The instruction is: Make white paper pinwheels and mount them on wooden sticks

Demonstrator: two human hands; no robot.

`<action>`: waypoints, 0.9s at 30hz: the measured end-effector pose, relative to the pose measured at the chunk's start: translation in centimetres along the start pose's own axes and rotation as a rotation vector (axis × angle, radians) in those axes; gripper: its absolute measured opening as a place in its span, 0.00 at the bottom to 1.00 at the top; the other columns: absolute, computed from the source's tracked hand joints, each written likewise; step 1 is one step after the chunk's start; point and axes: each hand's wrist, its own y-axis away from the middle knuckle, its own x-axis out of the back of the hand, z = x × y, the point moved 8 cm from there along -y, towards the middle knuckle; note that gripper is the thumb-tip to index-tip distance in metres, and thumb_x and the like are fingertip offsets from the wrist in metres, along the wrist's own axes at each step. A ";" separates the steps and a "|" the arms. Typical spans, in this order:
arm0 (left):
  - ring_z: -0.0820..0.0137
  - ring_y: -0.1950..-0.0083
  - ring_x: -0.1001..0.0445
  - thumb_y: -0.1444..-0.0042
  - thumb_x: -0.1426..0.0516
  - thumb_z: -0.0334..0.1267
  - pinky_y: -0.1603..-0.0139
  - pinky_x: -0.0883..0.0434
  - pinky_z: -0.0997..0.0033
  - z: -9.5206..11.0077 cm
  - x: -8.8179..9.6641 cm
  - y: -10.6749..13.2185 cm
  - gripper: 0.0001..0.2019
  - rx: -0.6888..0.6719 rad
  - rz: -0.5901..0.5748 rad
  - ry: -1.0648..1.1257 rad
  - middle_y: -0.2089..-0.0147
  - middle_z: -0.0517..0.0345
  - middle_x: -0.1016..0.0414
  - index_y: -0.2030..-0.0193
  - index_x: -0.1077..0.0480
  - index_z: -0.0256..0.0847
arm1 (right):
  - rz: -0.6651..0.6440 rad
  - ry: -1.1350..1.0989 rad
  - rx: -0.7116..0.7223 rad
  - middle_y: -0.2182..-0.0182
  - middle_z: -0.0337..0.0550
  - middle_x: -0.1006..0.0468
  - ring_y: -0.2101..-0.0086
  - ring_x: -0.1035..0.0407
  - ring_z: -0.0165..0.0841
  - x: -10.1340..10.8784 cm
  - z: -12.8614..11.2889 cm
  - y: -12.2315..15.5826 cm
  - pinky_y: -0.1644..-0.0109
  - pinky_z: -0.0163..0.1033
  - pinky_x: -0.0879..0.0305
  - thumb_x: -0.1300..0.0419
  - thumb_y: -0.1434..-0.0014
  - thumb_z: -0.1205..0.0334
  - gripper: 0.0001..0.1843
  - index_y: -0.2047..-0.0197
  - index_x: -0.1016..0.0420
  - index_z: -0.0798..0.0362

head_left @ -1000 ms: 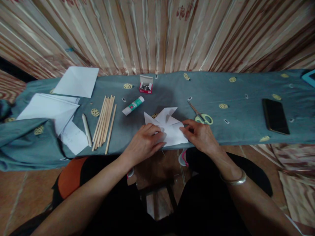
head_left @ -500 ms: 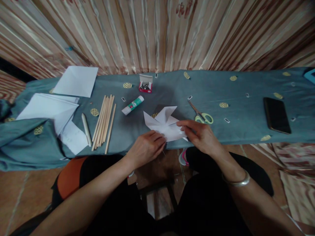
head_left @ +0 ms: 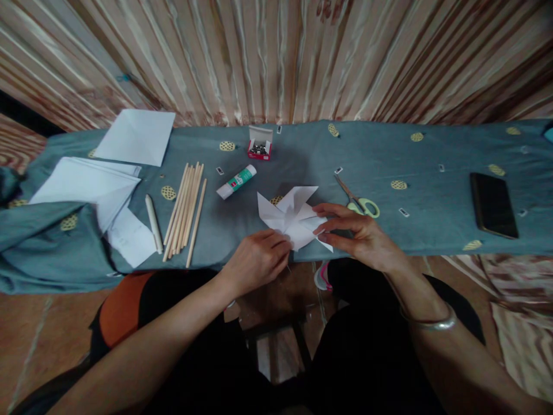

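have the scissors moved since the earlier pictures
No. The scissors lie with their tip beside the same small printed mark on the cloth as before; the whole view has only shifted slightly.

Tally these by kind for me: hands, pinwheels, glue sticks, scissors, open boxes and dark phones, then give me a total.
Hands: 2, left hand and right hand
Paper pinwheel: 1
Glue stick: 1
Scissors: 1
Open box: 1
Dark phone: 1
Total: 7
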 end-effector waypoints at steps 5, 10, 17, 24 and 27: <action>0.64 0.60 0.25 0.39 0.49 0.30 0.58 0.25 0.64 0.3 0.0 -0.1 0.09 -0.022 -0.007 -0.002 0.62 0.50 0.23 0.59 0.28 0.34 | 0.097 0.070 0.034 0.44 0.46 0.28 0.43 0.33 0.43 -0.3 0.1 -0.4 0.38 0.53 0.37 0.36 0.42 0.53 0.08 0.66 0.19 0.47; 0.63 0.59 0.26 0.39 0.48 0.31 0.58 0.25 0.63 0.4 -0.1 -0.2 0.09 -0.022 -0.042 0.010 0.62 0.49 0.23 0.59 0.28 0.33 | 0.157 0.204 0.078 0.42 0.46 0.30 0.43 0.34 0.45 -1.2 0.1 -0.8 0.39 0.55 0.38 0.37 0.42 0.55 0.07 0.68 0.20 0.48; 0.63 0.58 0.25 0.37 0.50 0.33 0.56 0.24 0.62 0.2 -0.3 0.1 0.10 0.010 -0.016 0.030 0.60 0.48 0.23 0.55 0.29 0.34 | 0.206 0.399 0.108 0.42 0.47 0.31 0.42 0.36 0.46 -2.4 -0.4 -0.9 0.39 0.55 0.39 0.39 0.42 0.61 0.06 0.70 0.22 0.50; 0.63 0.55 0.25 0.37 0.49 0.33 0.54 0.24 0.60 0.3 -0.7 0.2 0.16 0.000 -0.027 0.063 0.57 0.49 0.23 0.44 0.34 0.34 | 0.237 0.491 0.086 0.41 0.48 0.31 0.43 0.36 0.48 -2.9 -0.5 -0.9 0.40 0.58 0.39 0.40 0.42 0.63 0.07 0.71 0.24 0.50; 0.62 0.53 0.25 0.38 0.49 0.32 0.53 0.24 0.61 0.4 -0.6 0.1 0.14 -0.013 -0.028 0.069 0.56 0.48 0.23 0.46 0.32 0.33 | 0.243 0.506 0.087 0.41 0.48 0.31 0.43 0.36 0.48 -3.0 -0.4 -0.9 0.40 0.58 0.39 0.40 0.42 0.63 0.07 0.72 0.25 0.50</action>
